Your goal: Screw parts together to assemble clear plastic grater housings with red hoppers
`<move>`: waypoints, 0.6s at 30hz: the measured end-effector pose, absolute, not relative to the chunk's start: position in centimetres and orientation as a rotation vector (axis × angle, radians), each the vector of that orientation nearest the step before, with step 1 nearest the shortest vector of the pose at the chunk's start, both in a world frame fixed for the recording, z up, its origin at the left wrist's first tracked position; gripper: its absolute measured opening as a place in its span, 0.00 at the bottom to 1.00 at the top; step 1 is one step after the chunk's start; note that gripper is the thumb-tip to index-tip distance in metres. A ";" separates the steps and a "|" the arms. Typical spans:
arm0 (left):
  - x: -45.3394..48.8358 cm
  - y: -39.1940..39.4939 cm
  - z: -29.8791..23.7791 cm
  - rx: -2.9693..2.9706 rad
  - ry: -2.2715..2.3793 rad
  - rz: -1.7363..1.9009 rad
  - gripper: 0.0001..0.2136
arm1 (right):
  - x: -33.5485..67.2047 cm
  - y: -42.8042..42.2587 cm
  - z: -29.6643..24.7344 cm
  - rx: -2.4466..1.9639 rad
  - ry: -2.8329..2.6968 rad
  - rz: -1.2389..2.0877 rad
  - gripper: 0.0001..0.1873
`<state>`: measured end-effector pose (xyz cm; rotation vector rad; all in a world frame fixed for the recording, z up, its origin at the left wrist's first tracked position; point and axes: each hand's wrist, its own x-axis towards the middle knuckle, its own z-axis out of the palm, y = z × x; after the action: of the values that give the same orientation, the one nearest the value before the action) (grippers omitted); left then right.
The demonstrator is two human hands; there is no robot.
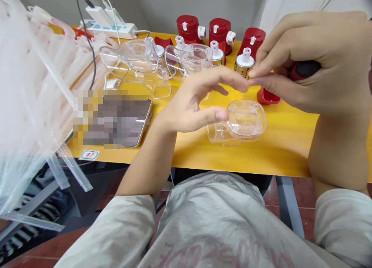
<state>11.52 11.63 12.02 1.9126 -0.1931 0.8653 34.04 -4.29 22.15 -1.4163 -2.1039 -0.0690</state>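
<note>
My right hand (310,62) is closed, with the red and black handle (305,69) of what looks like a screwdriver tucked in its palm. Its thumb and forefinger pinch together at the tips; anything between them is too small to make out. My left hand (200,99) is open, thumb and fingers apart, its forefinger tip right by the right hand's pinch. Below them a clear plastic housing (247,120) lies on the yellow table (192,155), partly behind my left thumb. Just behind the fingertips stands a motor-like cylinder with a white cap (244,60).
Two more clear housings (139,58) (196,58) and several red casings (220,31) stand toward the back. A small red cup-shaped part (269,95) sits near my right hand. At left are a phone-like dark device (136,120), a power strip (116,29) and a heap of translucent plastic pieces (35,97).
</note>
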 end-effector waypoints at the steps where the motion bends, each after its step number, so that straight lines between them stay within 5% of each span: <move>1: 11.2 12.0 11.8 1.961 -0.229 0.786 0.34 | 34.3 -4.2 21.9 -1.384 -2.093 -0.038 0.16; 10: 10.8 12.7 10.8 1.994 -0.284 0.466 0.45 | 35.6 -3.8 21.2 -1.393 -2.013 0.093 0.20; 18: 11.0 13.5 9.9 1.962 -0.244 0.562 0.29 | 35.8 -4.1 21.4 -1.628 -1.825 0.218 0.24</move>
<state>11.03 13.51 9.87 1.9618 -0.2440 0.5616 35.76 -4.12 21.40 -1.6278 -1.8253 0.2183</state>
